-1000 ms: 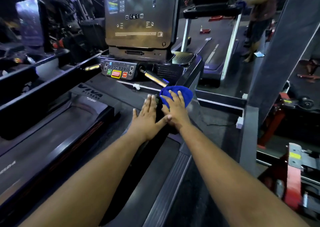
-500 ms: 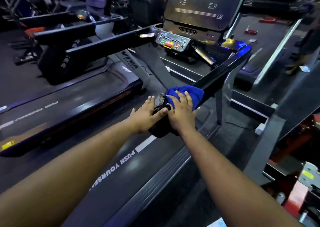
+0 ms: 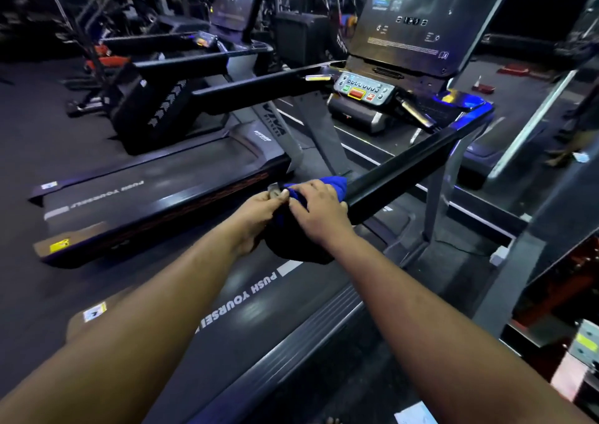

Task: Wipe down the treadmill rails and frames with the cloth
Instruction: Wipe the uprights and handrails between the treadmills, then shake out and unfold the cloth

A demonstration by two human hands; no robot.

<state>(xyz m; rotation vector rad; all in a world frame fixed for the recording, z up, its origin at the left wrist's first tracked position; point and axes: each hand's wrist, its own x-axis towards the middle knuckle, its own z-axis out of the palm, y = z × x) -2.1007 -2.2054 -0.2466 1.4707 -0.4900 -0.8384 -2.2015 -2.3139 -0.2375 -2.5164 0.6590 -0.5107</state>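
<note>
The blue cloth [image 3: 335,184] is wrapped over the near end of the treadmill's black right handrail [image 3: 415,159], with a darker part hanging below. My right hand [image 3: 321,211] lies on top of the cloth, fingers curled over it and the rail. My left hand [image 3: 259,209] is at the rail's end cap, its fingers curled and pinching the cloth's near edge. The two hands touch. The left handrail [image 3: 259,90] runs parallel further left, untouched.
The console [image 3: 363,91] with coloured buttons and the dark screen [image 3: 421,18] stand ahead. The belt [image 3: 246,294] reads PUSH YOURSELF below my arms, with a ribbed side rail [image 3: 291,342]. A second treadmill [image 3: 155,193] stands left. A person [image 3: 580,132] stands at far right.
My view swung left and back along the rail. Both hands slid with the cloth toward the rail's near end. My left hand went from lying flat to curling at the end cap.
</note>
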